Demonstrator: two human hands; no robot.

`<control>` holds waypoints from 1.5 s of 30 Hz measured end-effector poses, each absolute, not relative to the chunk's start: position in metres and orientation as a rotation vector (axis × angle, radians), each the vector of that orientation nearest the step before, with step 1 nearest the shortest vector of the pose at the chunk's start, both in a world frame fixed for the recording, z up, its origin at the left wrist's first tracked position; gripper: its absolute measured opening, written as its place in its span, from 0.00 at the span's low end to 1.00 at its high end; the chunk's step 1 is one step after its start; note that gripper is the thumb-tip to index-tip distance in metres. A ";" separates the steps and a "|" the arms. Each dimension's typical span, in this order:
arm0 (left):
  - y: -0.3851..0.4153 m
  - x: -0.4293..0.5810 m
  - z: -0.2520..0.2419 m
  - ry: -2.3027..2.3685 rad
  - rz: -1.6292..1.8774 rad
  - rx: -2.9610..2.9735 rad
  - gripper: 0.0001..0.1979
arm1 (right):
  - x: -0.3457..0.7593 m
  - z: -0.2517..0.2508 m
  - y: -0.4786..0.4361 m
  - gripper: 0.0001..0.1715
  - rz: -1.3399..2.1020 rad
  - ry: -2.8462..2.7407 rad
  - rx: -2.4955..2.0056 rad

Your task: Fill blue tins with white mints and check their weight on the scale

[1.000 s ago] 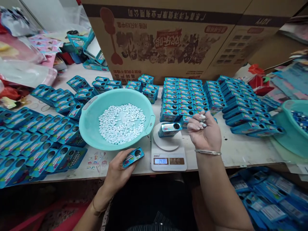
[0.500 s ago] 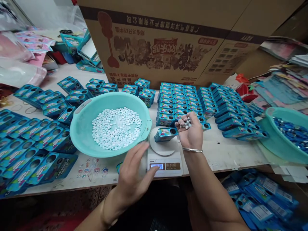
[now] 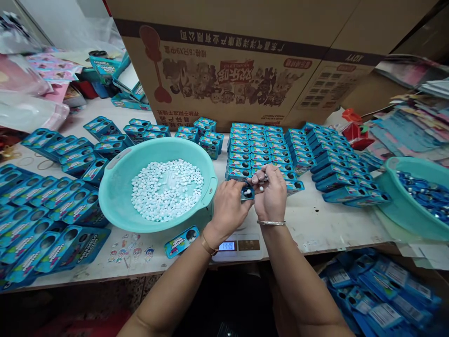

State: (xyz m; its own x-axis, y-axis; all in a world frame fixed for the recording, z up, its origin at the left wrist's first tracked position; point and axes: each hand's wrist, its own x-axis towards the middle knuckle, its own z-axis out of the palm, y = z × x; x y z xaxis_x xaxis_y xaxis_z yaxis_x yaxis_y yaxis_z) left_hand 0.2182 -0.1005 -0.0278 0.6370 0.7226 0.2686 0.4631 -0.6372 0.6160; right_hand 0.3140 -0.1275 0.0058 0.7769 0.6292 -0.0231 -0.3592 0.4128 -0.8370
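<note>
My left hand (image 3: 228,206) grips a small blue tin (image 3: 247,193) that sits above the digital scale (image 3: 235,245). A white candy shows in the tin's round hole. My right hand (image 3: 271,196) is cupped around a few white candies, fingertips right at the tin's hole. A second blue tin (image 3: 181,241) lies flat on the table left of the scale. The teal basin (image 3: 115,192) with several white candies (image 3: 167,188) stands just to the left of my hands.
Rows of blue tins (image 3: 266,149) stand behind the scale, and more lean in rows at the left (image 3: 45,196). A big cardboard box (image 3: 245,61) stands at the back. Another teal basin (image 3: 417,196) with blue caps sits at right. Boxed tins (image 3: 379,295) lie below the table edge.
My left hand put down the tin it held, leaving it left of the scale, then reached over and took hold of the tin on the scale. My right hand came down to that tin's hole.
</note>
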 end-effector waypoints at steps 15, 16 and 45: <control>-0.105 0.190 -0.004 0.862 0.748 2.359 0.30 | 0.338 0.015 -0.140 0.18 0.823 -0.127 -0.819; -0.105 0.184 -0.001 0.855 0.765 2.362 0.30 | 0.341 0.015 -0.143 0.19 0.838 -0.109 -0.806; -0.070 0.197 0.011 0.685 0.272 2.744 0.27 | 0.323 0.013 -0.137 0.15 0.788 -0.086 -0.814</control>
State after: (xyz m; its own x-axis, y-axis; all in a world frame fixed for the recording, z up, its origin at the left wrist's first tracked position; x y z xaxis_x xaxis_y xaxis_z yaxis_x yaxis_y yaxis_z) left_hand 0.1972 -0.0703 0.0107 0.8685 0.4834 0.1093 0.4269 -0.8417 0.3306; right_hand 0.3234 -0.1369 0.0131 0.7185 0.6603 -0.2186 -0.5974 0.4248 -0.6803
